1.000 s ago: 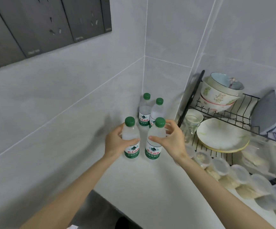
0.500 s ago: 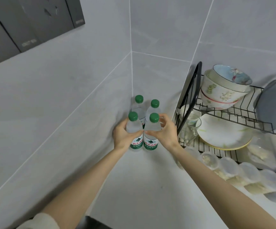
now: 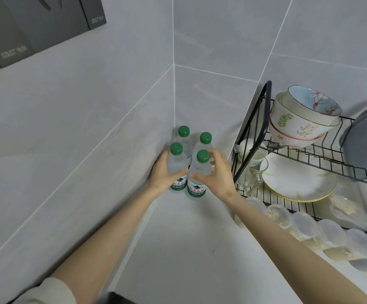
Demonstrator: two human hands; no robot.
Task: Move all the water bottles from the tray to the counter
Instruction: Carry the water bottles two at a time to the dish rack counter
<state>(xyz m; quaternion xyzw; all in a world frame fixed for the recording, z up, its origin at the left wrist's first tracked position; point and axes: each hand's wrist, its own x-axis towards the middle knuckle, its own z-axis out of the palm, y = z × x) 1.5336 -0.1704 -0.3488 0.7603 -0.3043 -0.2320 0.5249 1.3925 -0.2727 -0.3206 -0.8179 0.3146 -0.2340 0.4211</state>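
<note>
Several clear water bottles with green caps stand upright in the corner of the white counter point(image 3: 184, 249). My left hand point(image 3: 161, 173) wraps the front left bottle point(image 3: 176, 163). My right hand point(image 3: 218, 174) wraps the front right bottle point(image 3: 199, 172). Both front bottles rest on the counter, side by side and touching. Right behind them stand a back left bottle point(image 3: 183, 133) and a back right bottle point(image 3: 205, 140), close to the tiled walls. No tray is in view.
A black wire dish rack point(image 3: 259, 119) stands just right of the bottles, holding stacked bowls point(image 3: 298, 121), a plate point(image 3: 298, 178) and a glass cup point(image 3: 251, 175). Several lidded plastic containers point(image 3: 331, 240) line the counter in front of the rack. Grey cabinets point(image 3: 35, 23) hang upper left.
Both hands carried their bottles away from me into the corner and set them down right in front of the two back bottles. The view has tilted down and moved closer.
</note>
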